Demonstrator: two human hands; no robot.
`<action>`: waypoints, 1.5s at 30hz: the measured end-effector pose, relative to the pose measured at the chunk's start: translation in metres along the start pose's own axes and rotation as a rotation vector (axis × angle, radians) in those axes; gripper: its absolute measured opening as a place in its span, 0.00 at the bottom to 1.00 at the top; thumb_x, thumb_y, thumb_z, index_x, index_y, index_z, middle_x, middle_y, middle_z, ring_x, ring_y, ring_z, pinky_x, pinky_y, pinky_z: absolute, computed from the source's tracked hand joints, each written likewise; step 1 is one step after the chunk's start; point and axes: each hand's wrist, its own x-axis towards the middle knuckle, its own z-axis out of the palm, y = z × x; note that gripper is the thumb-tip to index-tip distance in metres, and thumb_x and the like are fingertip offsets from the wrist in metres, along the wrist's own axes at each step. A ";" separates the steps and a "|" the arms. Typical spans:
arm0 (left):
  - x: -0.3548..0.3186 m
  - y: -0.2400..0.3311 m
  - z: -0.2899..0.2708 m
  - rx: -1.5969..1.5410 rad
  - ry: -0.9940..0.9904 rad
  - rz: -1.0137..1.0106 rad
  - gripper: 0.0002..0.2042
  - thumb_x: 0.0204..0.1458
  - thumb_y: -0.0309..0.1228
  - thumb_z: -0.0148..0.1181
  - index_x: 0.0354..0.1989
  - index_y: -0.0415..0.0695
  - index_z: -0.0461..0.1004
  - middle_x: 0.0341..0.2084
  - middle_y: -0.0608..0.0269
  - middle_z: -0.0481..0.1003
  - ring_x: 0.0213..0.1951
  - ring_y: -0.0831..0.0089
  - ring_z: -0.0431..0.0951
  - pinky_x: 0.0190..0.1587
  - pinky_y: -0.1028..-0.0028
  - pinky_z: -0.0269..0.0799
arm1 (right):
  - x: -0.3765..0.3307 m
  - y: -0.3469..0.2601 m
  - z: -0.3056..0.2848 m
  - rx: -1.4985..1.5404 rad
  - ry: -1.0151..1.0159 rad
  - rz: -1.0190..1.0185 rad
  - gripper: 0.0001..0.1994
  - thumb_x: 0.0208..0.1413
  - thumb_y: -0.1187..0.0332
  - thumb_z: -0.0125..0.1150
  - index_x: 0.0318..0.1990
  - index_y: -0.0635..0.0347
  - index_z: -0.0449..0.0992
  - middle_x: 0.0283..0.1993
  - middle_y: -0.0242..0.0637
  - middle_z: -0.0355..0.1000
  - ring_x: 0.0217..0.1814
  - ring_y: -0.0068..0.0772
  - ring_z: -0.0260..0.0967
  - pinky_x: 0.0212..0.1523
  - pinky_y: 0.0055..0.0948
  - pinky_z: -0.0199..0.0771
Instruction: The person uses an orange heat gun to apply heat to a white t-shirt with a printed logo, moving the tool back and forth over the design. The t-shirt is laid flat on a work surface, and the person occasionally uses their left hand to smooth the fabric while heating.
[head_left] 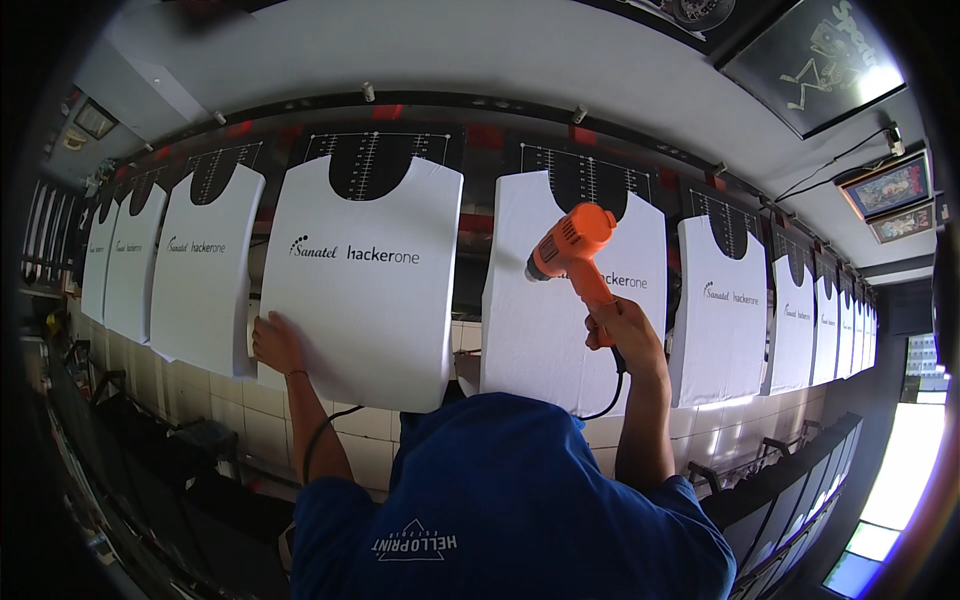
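Note:
My right hand (628, 328) grips the handle of an orange heat gun (573, 243), its dark nozzle turned left over a white T-shirt (535, 340). The gun hides part of that shirt's dark chest print. A black cord (617, 385) hangs from the handle. At the lower left edge of another white T-shirt (370, 320), my left hand (277, 343) rests with its fingers loosely extended, holding nothing that I can see. Both shirts lie on black boards (372, 165) marked with white ruler lines, which show through the neck openings.
More printed white T-shirts on boards run off to the left (205, 270) and right (722, 310) in one long row. A black rail (470, 98) runs behind them along the grey wall. Dark racks (790, 490) stand on the tiled floor (265, 430) at the lower sides.

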 end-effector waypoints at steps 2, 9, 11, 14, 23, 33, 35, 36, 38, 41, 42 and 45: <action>0.001 0.000 0.001 0.003 -0.010 -0.008 0.24 0.63 0.48 0.44 0.57 0.41 0.69 0.51 0.46 0.73 0.53 0.46 0.72 0.56 0.51 0.64 | 0.001 -0.001 0.011 -0.028 0.034 -0.005 0.13 0.59 0.64 0.58 0.41 0.67 0.72 0.28 0.33 0.69 0.25 0.25 0.69 0.29 0.25 0.72; 0.002 -0.004 0.003 0.002 -0.057 -0.031 0.25 0.64 0.48 0.43 0.59 0.41 0.68 0.54 0.47 0.71 0.56 0.47 0.70 0.59 0.51 0.61 | 0.003 0.000 0.012 -0.002 0.024 -0.006 0.13 0.58 0.65 0.57 0.42 0.68 0.72 0.29 0.32 0.68 0.25 0.24 0.69 0.30 0.24 0.73; 0.002 -0.001 0.003 -0.006 -0.049 -0.017 0.25 0.64 0.48 0.43 0.59 0.41 0.68 0.54 0.46 0.71 0.56 0.46 0.70 0.59 0.51 0.61 | 0.003 -0.004 0.015 -0.040 0.012 0.011 0.13 0.58 0.65 0.57 0.42 0.69 0.72 0.29 0.33 0.68 0.24 0.24 0.68 0.30 0.24 0.72; 0.001 -0.003 0.002 -0.017 -0.030 -0.005 0.25 0.64 0.48 0.43 0.59 0.40 0.68 0.53 0.45 0.71 0.55 0.46 0.70 0.58 0.51 0.62 | 0.002 -0.007 0.007 -0.024 -0.058 0.027 0.14 0.59 0.64 0.58 0.42 0.69 0.72 0.28 0.33 0.68 0.24 0.23 0.68 0.29 0.25 0.72; 0.002 -0.004 0.001 -0.017 -0.034 -0.002 0.25 0.64 0.48 0.43 0.58 0.40 0.69 0.52 0.45 0.72 0.54 0.45 0.71 0.58 0.51 0.63 | 0.002 -0.008 0.016 -0.046 -0.023 0.026 0.13 0.59 0.66 0.58 0.42 0.69 0.72 0.28 0.33 0.68 0.24 0.24 0.68 0.29 0.24 0.72; 0.001 -0.002 0.003 0.021 -0.007 0.005 0.26 0.64 0.49 0.42 0.58 0.40 0.68 0.53 0.46 0.72 0.55 0.46 0.71 0.58 0.51 0.63 | 0.001 -0.010 0.021 -0.096 -0.020 0.028 0.13 0.57 0.66 0.56 0.43 0.69 0.72 0.29 0.33 0.68 0.25 0.23 0.69 0.31 0.25 0.73; 0.001 -0.005 0.005 0.029 0.004 0.007 0.26 0.64 0.49 0.42 0.58 0.41 0.68 0.53 0.47 0.72 0.55 0.47 0.71 0.58 0.51 0.63 | 0.003 -0.010 0.015 -0.053 -0.039 0.036 0.13 0.57 0.66 0.56 0.43 0.69 0.72 0.29 0.33 0.68 0.25 0.23 0.69 0.30 0.25 0.73; 0.002 -0.006 0.006 0.029 0.002 0.008 0.26 0.64 0.49 0.42 0.58 0.41 0.68 0.53 0.47 0.72 0.55 0.47 0.71 0.58 0.52 0.63 | 0.004 -0.006 0.018 -0.036 -0.011 0.029 0.14 0.58 0.65 0.58 0.42 0.69 0.72 0.29 0.33 0.68 0.25 0.23 0.69 0.30 0.25 0.73; 0.002 -0.005 0.006 0.028 -0.005 0.013 0.26 0.64 0.49 0.42 0.58 0.41 0.68 0.53 0.48 0.72 0.55 0.47 0.71 0.58 0.52 0.63 | 0.005 -0.007 0.021 -0.079 -0.001 0.013 0.13 0.58 0.64 0.58 0.41 0.68 0.72 0.29 0.33 0.68 0.24 0.23 0.69 0.29 0.25 0.73; 0.002 -0.005 0.004 0.031 -0.017 0.007 0.25 0.64 0.49 0.42 0.59 0.41 0.68 0.53 0.48 0.72 0.55 0.48 0.71 0.58 0.52 0.63 | 0.007 -0.010 0.017 -0.065 0.006 -0.009 0.12 0.58 0.64 0.58 0.39 0.67 0.72 0.28 0.33 0.68 0.24 0.23 0.69 0.29 0.24 0.73; 0.001 -0.005 0.004 0.031 -0.021 0.002 0.25 0.64 0.49 0.42 0.59 0.41 0.68 0.53 0.48 0.72 0.55 0.48 0.71 0.58 0.52 0.63 | 0.007 -0.011 0.016 -0.046 0.007 -0.017 0.12 0.58 0.64 0.58 0.39 0.67 0.71 0.28 0.33 0.68 0.24 0.23 0.69 0.29 0.24 0.73; -0.001 0.005 -0.003 0.037 -0.028 0.000 0.25 0.65 0.49 0.42 0.59 0.41 0.68 0.53 0.48 0.72 0.55 0.48 0.70 0.58 0.52 0.63 | 0.011 -0.004 0.020 -0.051 0.045 -0.039 0.12 0.59 0.64 0.58 0.38 0.67 0.71 0.28 0.33 0.68 0.24 0.23 0.69 0.29 0.24 0.72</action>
